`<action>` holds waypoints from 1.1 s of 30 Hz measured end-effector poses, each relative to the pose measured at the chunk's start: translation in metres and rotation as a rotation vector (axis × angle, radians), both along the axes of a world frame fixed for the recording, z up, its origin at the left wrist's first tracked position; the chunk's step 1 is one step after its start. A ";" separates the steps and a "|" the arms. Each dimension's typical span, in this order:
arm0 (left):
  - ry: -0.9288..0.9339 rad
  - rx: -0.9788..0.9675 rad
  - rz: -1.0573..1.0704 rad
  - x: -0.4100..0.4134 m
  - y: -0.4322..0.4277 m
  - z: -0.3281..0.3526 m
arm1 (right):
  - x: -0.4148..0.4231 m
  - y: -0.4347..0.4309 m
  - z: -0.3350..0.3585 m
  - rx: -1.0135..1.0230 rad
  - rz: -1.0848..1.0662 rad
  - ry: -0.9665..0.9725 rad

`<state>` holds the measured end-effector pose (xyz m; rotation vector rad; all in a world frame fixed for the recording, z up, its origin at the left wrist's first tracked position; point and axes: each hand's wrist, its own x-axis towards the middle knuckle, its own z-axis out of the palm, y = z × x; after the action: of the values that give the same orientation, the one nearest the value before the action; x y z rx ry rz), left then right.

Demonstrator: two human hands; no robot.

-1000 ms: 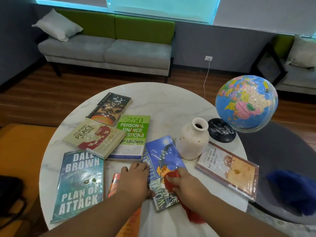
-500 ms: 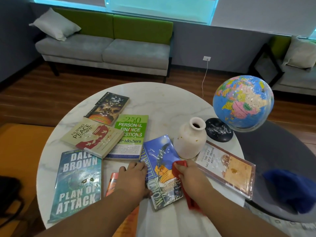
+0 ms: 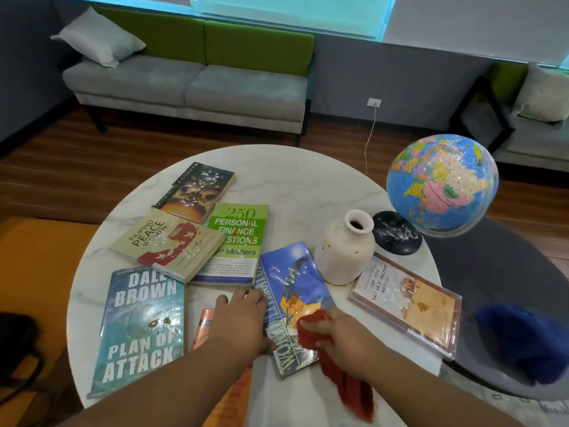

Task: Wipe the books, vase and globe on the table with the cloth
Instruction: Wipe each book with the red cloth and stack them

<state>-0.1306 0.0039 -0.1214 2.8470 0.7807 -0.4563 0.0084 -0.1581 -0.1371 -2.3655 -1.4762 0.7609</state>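
My right hand [image 3: 341, 337] grips a red cloth [image 3: 345, 386] and presses it on the lower part of a blue book [image 3: 292, 291] lying near the round white table's [image 3: 308, 180] front. My left hand [image 3: 243, 322] rests flat on that book's left edge, over an orange book [image 3: 204, 326]. A cream vase [image 3: 345, 251] stands upright just behind the blue book. The globe [image 3: 443, 183] on its black base [image 3: 397, 232] stands at the table's right edge. Several other books lie around: a teal book [image 3: 141, 328], a beige book [image 3: 167, 243], a green book [image 3: 237, 238], a dark book [image 3: 197, 189], a wrapped tan book [image 3: 409, 300].
A grey and green sofa [image 3: 191, 84] with a pillow stands beyond the table on the wooden floor. A dark round seat [image 3: 498, 272] with a blue cloth [image 3: 523, 340] sits at the right. An orange seat [image 3: 34, 288] is at the left.
My right hand slid the red cloth up the blue book's cover toward the vase, then back down toward its lower end. My left hand stayed on the book's left edge.
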 end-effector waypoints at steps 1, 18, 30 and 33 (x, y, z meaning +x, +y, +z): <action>-0.002 -0.002 0.002 0.000 0.000 0.000 | -0.001 -0.001 -0.001 0.028 -0.042 0.005; -0.041 -0.028 0.023 -0.004 0.001 -0.001 | -0.027 -0.009 -0.020 0.096 0.095 -0.052; -0.048 -0.011 0.031 -0.004 0.000 -0.003 | -0.025 -0.005 -0.002 0.194 -0.042 -0.181; -0.036 -0.010 0.035 -0.005 0.000 -0.003 | -0.036 -0.012 -0.005 0.095 0.081 -0.099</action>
<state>-0.1355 0.0035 -0.1240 2.8191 0.8179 -0.4017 -0.0272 -0.1705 -0.1426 -2.3154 -1.6198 0.5855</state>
